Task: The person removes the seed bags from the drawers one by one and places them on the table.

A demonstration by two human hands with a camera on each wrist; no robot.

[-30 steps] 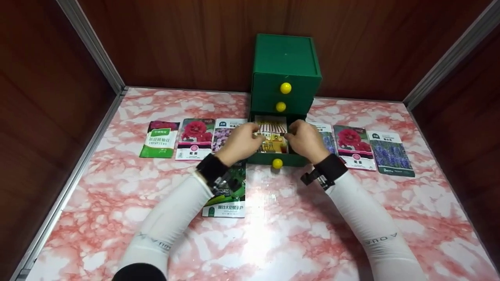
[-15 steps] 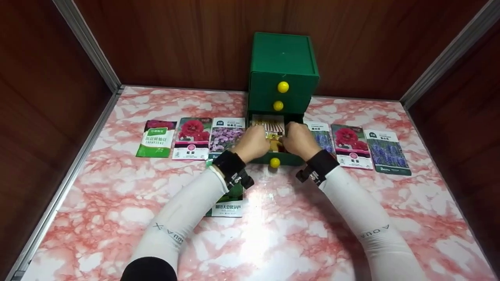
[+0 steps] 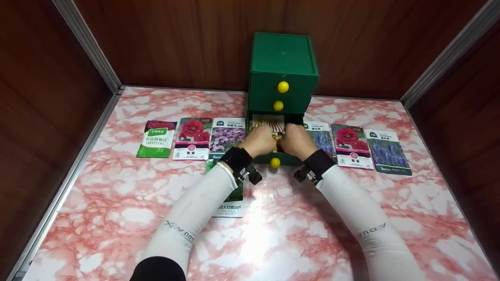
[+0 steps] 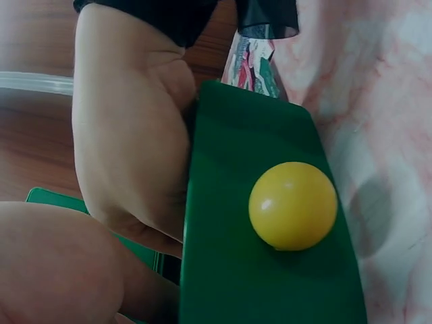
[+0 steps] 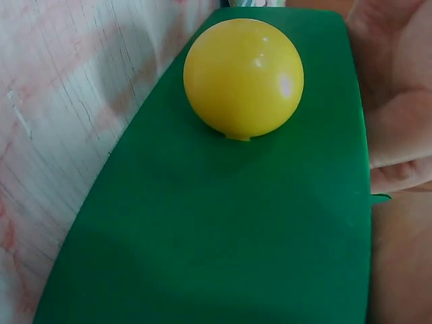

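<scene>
The bottom drawer (image 3: 258,159) of a small green chest (image 3: 283,52) is pulled out, its yellow knob (image 4: 293,206) toward me. Inside lies a flat printed piece with a striped awning picture (image 3: 268,119), mostly covered by my hands. My left hand (image 3: 261,141) reaches into the drawer from the left, knuckles up and fingers bent down out of sight. Close beside it, my right hand (image 3: 297,142) dips in from the right in a similar pose. Both wrist views show the hands behind the drawer front, fingertips hidden, so I cannot tell what they grip.
Flower seed packets lie in a row left of the chest, such as a green-and-white one (image 3: 155,139) and a pink one (image 3: 192,138). More lie to the right, including a lavender one (image 3: 388,152). Another packet (image 3: 230,208) lies partly under my left forearm.
My left hand has moved right, closer to my right hand, and both hands have turned knuckles up over the printed piece, covering more of it. The drawer stays out.
</scene>
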